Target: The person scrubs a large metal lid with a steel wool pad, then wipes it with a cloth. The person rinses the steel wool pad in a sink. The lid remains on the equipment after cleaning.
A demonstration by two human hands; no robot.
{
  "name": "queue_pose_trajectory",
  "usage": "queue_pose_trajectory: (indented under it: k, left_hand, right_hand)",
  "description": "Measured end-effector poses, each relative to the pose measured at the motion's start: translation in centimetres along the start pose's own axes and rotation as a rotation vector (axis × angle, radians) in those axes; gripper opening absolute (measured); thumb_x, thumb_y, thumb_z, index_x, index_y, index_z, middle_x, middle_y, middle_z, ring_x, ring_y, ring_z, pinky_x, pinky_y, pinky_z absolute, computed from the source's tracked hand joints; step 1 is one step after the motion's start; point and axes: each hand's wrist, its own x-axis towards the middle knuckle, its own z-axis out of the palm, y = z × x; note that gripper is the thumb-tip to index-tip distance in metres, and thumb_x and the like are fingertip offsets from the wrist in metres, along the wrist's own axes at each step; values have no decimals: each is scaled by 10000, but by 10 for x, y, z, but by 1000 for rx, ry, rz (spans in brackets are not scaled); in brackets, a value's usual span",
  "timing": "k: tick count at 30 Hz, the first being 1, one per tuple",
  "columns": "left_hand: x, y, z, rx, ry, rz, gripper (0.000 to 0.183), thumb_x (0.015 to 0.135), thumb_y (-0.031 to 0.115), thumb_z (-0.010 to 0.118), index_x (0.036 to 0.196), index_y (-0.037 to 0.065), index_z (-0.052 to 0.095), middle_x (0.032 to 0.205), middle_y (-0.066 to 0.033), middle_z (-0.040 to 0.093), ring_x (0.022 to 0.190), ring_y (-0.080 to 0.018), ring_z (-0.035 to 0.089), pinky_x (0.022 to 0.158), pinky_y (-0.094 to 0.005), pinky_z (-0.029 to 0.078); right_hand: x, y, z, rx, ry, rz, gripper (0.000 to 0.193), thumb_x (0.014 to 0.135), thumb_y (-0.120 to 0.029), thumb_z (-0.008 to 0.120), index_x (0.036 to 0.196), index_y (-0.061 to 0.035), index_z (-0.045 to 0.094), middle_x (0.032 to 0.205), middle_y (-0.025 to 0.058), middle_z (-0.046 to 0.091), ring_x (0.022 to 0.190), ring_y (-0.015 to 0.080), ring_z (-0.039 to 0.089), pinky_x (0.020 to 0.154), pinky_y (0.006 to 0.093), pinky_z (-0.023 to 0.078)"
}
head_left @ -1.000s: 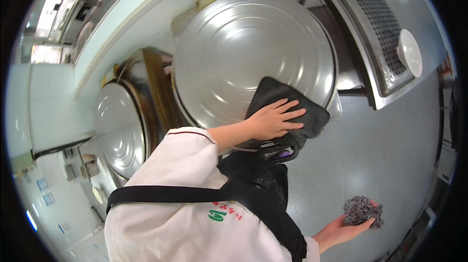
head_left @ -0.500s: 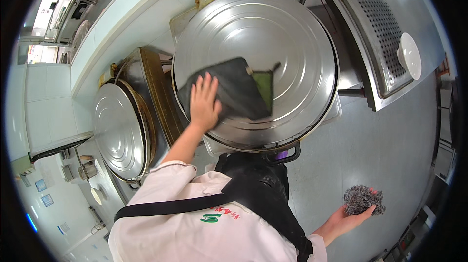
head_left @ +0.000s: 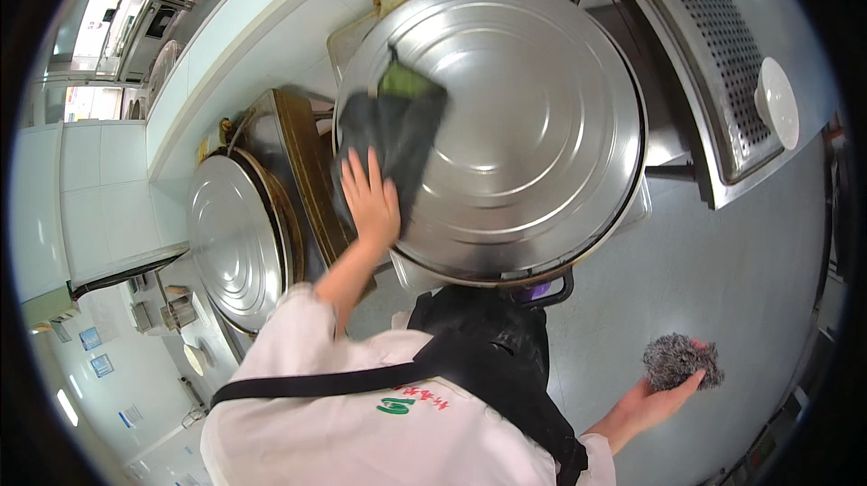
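My left hand [head_left: 369, 203] lies flat with fingers spread on a dark cloth [head_left: 390, 129]. A green part with a small loop shows at the cloth's far end. The cloth rests on the left part of a large round metal lid [head_left: 506, 125] with ringed ridges, and it hangs slightly over the lid's left edge. At the lower right, away from the lid, my right hand [head_left: 652, 405] holds a grey steel wool scrubber [head_left: 682, 362] over the floor. Its fingers curl around the pad from beneath, and some of them are hidden by it.
A second round-lidded pan [head_left: 237, 238] stands to the left beside a brown-stained metal box [head_left: 302, 165]. At the right is a steel counter with a perforated tray [head_left: 709, 43] and a white bowl [head_left: 778, 103]. A black handle [head_left: 553, 292] juts out at the lid's near side.
The cloth has turned on the lid, its green end swinging from the right to the far side. My left hand stays on it, slightly lower in view. My right hand still holds the scrubber.
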Motion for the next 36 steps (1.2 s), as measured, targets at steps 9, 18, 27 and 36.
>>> queue_pose_trajectory:
  k: [9, 18, 27, 36]
  left_hand:
    - [20, 8, -5, -48, 30, -300, 688, 1013, 214, 573, 1658, 121, 351, 1751, -216, 196, 1560, -516, 223, 1249, -594, 242]
    - [24, 13, -12, -185, 84, -312, 668, 916, 135, 575, 1578, 102, 490, 1712, -215, 301, 1539, -524, 268, 1247, -605, 256]
    - [28, 15, -12, -199, 108, -345, 691, 886, 150, 605, 1568, 117, 502, 1709, -201, 322, 1544, -509, 283, 1246, -616, 263]
    - [31, 16, -10, -191, 167, -353, 678, 878, 144, 613, 1549, 122, 524, 1693, -184, 361, 1535, -500, 312, 1237, -612, 284]
  right_hand:
    - [-34, 100, 223, -676, -1044, -579, 287, 950, -91, 767, 1220, -12, 711, 1158, 116, 746, 1050, 249, 729, 942, 353, 563]
    - [-105, 228, 362, -650, -1192, -1232, 323, 859, -119, 800, 1174, -70, 747, 1329, 107, 669, 1328, 422, 579, 1078, 515, 510]
    - [-95, 236, 410, -611, -1304, -1414, 221, 825, -35, 752, 1045, -35, 764, 1116, 117, 722, 1181, 350, 669, 967, 459, 563]
    - [-100, 233, 415, -579, -1479, -1569, 221, 850, -64, 728, 1067, -33, 758, 1104, 119, 732, 1036, 343, 709, 889, 433, 584]
